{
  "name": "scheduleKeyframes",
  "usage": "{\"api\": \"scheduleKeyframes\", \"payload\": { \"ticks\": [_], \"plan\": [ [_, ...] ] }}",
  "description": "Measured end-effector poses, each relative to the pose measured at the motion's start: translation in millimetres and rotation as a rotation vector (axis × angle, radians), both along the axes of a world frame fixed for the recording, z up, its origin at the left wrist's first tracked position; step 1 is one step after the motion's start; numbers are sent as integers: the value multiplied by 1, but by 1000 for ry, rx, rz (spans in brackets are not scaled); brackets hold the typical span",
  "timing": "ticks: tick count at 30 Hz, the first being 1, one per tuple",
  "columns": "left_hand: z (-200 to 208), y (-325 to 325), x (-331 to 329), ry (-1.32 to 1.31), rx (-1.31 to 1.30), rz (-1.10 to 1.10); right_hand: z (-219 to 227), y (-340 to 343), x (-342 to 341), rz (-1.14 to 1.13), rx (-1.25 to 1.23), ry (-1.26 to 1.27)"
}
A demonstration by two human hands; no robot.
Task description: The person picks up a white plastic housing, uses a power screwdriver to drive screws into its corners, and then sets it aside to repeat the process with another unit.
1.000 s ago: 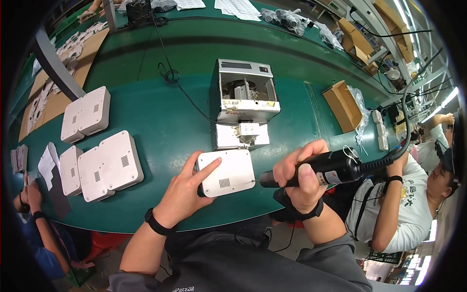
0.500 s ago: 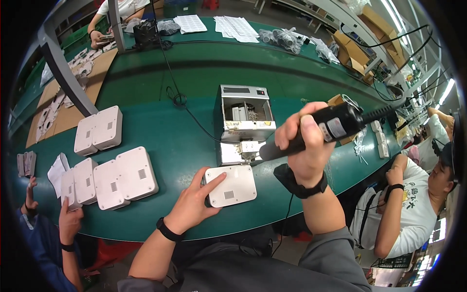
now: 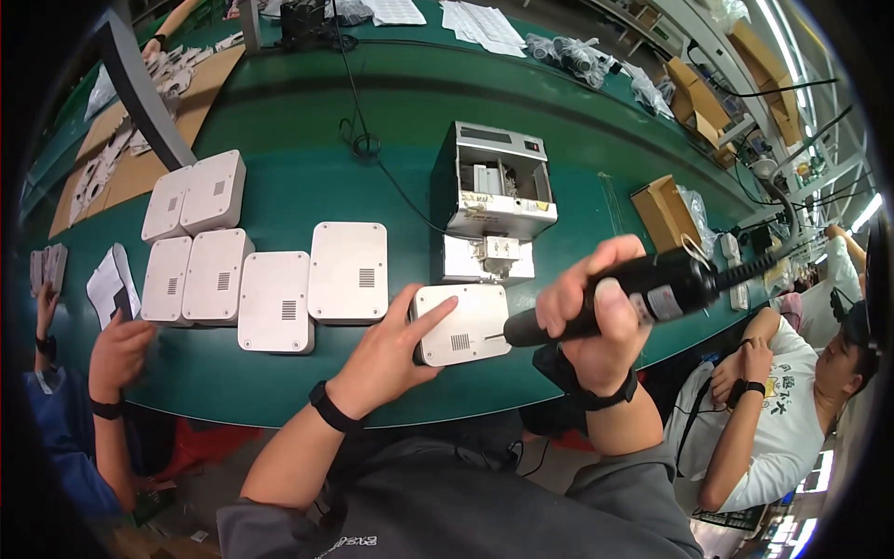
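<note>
Green bench (image 3: pixel 298 172), spanning the view. Next in size, the metal-and-black tabletop machine (image 3: pixel 505 216), standing just beyond the case in hand. Left of it, a group of six white cases (image 3: pixel 272 281) lies flat, vent slots facing up. The black electric screwdriver (image 3: pixel 666 287), cord leading off to the right, is clamped in the wrapped fingers of the right hand (image 3: pixel 601 326). The single white case (image 3: pixel 477 317) lies on the bench at its near edge, long axis running roughly left to right; the left hand (image 3: pixel 386 352) grips its left end, thumb at the near side, index finger laid over the top. This case lies left of the right fingers, and the slender bit (image 3: pixel 494 336) points leftward over its right portion; contact cannot be told.
</note>
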State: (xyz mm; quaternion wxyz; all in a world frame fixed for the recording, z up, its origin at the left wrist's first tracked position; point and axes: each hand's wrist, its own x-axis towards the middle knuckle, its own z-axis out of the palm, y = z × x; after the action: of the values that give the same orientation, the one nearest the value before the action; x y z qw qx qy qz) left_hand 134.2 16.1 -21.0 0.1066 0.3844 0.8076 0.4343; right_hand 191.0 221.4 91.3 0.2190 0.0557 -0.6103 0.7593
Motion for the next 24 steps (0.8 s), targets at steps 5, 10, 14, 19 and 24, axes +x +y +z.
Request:
{"api": "scheduleKeyframes", "payload": {
  "ticks": [5,10,14,19,24],
  "plan": [
    [-1,2,-1,10,-2,-3,-7,-2,12,65,40,31],
    [-2,1,2,11,5,1,-13,-4,18,85,22,23],
    [0,1,2,-5,-8,1,-20,-6,21,77,30,-4],
    [2,1,3,-45,-18,18,-27,-12,23,98,26,11],
    [0,2,2,-24,-1,33,-28,-16,25,104,75,16]
  ]
}}
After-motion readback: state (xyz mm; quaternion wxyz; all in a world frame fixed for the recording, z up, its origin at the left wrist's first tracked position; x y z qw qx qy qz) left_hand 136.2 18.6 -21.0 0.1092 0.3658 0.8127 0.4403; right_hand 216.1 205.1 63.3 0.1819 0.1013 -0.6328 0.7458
